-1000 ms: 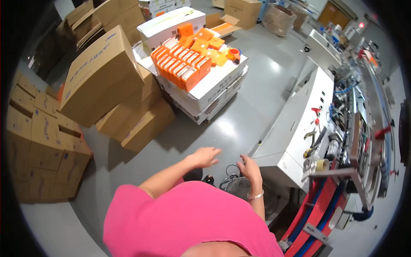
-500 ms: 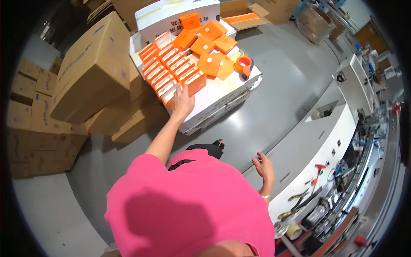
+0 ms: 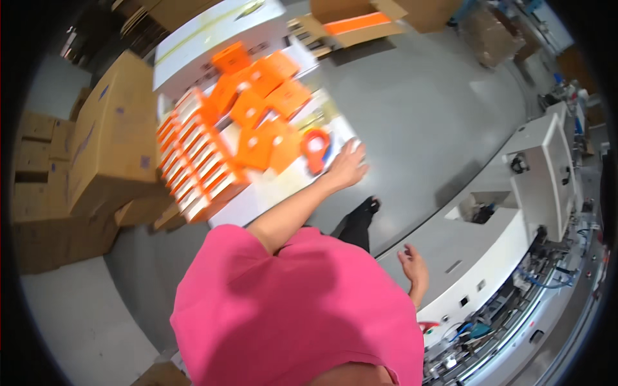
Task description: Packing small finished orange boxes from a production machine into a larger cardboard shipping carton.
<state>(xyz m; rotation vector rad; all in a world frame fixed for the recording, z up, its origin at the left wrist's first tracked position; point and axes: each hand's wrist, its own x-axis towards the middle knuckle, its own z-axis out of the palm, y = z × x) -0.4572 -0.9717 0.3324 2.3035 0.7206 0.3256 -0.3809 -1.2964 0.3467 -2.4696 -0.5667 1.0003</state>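
Note:
My left hand (image 3: pixel 347 166) reaches across the front of the white work surface (image 3: pixel 239 204) to its right edge, fingers loosely apart, with nothing visible in them. Just left of it lies a red-orange tape dispenser (image 3: pixel 314 153). Farther in is a loose heap of flat orange boxes (image 3: pixel 250 108), some with a round white spot. Along the left side, orange boxes with pale insides (image 3: pixel 201 157) stand packed in rows. My right hand (image 3: pixel 413 265) hangs at my right beside a grey machine top, fingers parted and slightly curled, seemingly holding nothing.
A large white carton (image 3: pixel 215 42) stands behind the heap. Brown cartons (image 3: pixel 106 145) are stacked at the left. An open brown carton (image 3: pixel 354 29) with something orange inside sits on the floor at the back. A long grey-and-white machine (image 3: pixel 463 248) runs along my right.
My left hand has left the rows of orange boxes and swung right to the surface's right edge, near the tape dispenser. My view has turned right, so the work surface appears farther left.

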